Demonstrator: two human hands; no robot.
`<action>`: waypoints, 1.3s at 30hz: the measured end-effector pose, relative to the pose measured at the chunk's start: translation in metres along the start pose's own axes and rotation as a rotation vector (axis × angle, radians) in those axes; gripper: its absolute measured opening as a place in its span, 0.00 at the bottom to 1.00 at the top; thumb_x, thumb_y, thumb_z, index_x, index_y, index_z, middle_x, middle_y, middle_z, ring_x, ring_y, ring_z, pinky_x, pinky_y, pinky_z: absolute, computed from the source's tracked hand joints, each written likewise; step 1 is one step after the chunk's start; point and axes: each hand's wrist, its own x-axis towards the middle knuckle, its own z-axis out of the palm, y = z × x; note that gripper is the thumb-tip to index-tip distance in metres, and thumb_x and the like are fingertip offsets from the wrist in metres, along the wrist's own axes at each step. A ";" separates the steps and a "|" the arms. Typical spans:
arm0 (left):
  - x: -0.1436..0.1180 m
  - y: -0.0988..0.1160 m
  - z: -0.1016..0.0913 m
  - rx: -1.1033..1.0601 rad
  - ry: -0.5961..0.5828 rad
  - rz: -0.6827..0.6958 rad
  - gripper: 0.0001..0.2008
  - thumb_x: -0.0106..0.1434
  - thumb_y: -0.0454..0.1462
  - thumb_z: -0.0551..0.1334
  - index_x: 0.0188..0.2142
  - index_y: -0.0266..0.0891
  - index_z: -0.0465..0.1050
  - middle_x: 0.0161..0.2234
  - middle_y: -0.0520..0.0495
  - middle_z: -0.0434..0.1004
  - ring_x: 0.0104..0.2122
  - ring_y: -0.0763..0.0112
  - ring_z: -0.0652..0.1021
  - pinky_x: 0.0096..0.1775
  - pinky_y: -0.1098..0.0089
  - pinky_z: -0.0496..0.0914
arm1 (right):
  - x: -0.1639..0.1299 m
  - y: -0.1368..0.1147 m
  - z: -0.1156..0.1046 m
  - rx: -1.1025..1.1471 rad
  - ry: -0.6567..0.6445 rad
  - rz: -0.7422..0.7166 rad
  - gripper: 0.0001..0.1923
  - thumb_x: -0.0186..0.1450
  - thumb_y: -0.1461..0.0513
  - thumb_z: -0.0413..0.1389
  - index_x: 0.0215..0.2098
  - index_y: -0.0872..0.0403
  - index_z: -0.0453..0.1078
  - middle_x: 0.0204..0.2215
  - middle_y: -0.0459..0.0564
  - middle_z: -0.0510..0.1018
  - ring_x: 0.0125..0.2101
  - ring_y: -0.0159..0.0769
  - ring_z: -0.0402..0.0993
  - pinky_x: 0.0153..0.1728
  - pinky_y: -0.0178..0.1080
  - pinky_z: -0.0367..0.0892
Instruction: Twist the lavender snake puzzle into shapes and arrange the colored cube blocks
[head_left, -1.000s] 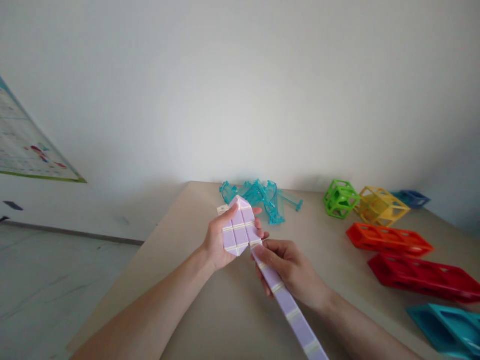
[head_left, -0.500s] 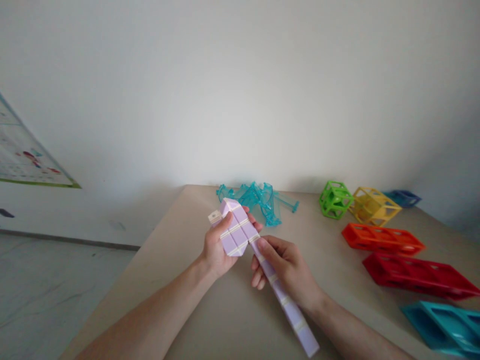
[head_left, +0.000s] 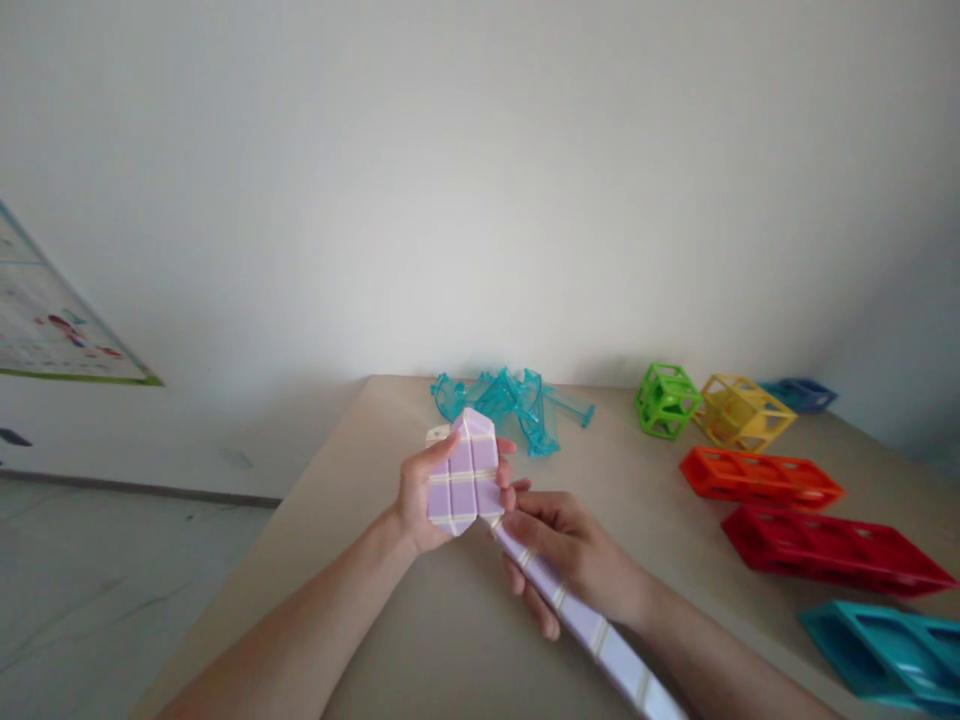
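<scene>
Both of my hands hold one lilac folding puzzle made of linked segments with cream joints. My left hand (head_left: 415, 492) grips its folded, pointed end (head_left: 463, 470) above the beige table (head_left: 420, 640). My right hand (head_left: 574, 550) wraps the straight strip (head_left: 600, 640) that runs from the folded end down toward the lower right. A small cream end piece sticks out beside my left thumb.
A pile of clear teal pieces (head_left: 510, 397) lies at the table's far edge. To the right sit a green lattice cube (head_left: 666, 400), a yellow one (head_left: 742, 412), a blue frame (head_left: 802, 394), an orange frame (head_left: 757, 480), a red frame (head_left: 832, 552) and a teal frame (head_left: 885, 645). The table's left edge drops to the floor.
The folded end has turned in my left hand and now faces me flat and upright. My right hand has shifted along the strip, whose free end now runs out of the bottom of view.
</scene>
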 end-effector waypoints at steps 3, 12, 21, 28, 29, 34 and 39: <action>-0.003 0.003 -0.005 -0.045 -0.136 -0.209 0.27 0.57 0.51 0.61 0.44 0.29 0.75 0.30 0.39 0.76 0.30 0.55 0.79 0.24 0.65 0.72 | -0.001 0.000 -0.004 0.121 -0.177 0.083 0.21 0.64 0.48 0.55 0.31 0.59 0.67 0.16 0.44 0.72 0.10 0.28 0.67 0.11 0.29 0.60; 0.008 0.007 -0.002 -0.012 0.290 -0.037 0.25 0.63 0.48 0.56 0.42 0.25 0.75 0.31 0.35 0.81 0.29 0.58 0.81 0.33 0.63 0.74 | -0.007 -0.017 -0.015 -0.536 0.139 -0.141 0.15 0.65 0.51 0.55 0.36 0.55 0.66 0.24 0.43 0.69 0.19 0.28 0.66 0.20 0.31 0.61; 0.020 0.001 -0.011 0.164 0.603 0.186 0.23 0.63 0.49 0.57 0.48 0.34 0.72 0.38 0.38 0.80 0.38 0.57 0.80 0.39 0.63 0.72 | -0.001 -0.014 -0.024 -0.312 0.186 -0.047 0.21 0.69 0.49 0.45 0.33 0.57 0.67 0.20 0.44 0.68 0.13 0.26 0.62 0.13 0.29 0.57; 0.002 0.012 -0.021 1.077 0.269 0.523 0.29 0.50 0.55 0.67 0.44 0.37 0.76 0.34 0.44 0.79 0.34 0.64 0.77 0.35 0.71 0.68 | 0.001 -0.020 -0.045 0.404 -0.042 0.265 0.18 0.69 0.57 0.41 0.37 0.57 0.70 0.18 0.42 0.67 0.08 0.25 0.61 0.07 0.28 0.64; -0.001 0.014 -0.019 1.181 0.252 0.489 0.26 0.48 0.52 0.70 0.41 0.36 0.76 0.28 0.48 0.76 0.27 0.69 0.74 0.29 0.73 0.66 | 0.000 -0.021 -0.047 0.435 -0.071 0.280 0.19 0.69 0.58 0.40 0.37 0.57 0.70 0.18 0.43 0.67 0.08 0.25 0.61 0.06 0.28 0.64; -0.007 0.023 -0.006 1.372 0.249 0.397 0.26 0.52 0.42 0.70 0.50 0.40 0.71 0.24 0.55 0.70 0.21 0.77 0.65 0.24 0.77 0.59 | -0.003 -0.024 -0.046 0.413 -0.071 0.316 0.19 0.70 0.58 0.41 0.39 0.58 0.71 0.19 0.44 0.68 0.09 0.26 0.65 0.08 0.28 0.66; -0.006 0.021 -0.008 1.361 0.218 0.316 0.12 0.51 0.42 0.70 0.30 0.37 0.73 0.21 0.55 0.65 0.20 0.79 0.63 0.23 0.77 0.58 | -0.004 -0.023 -0.036 0.291 0.013 0.243 0.17 0.67 0.55 0.47 0.38 0.59 0.71 0.19 0.43 0.69 0.09 0.25 0.63 0.08 0.27 0.63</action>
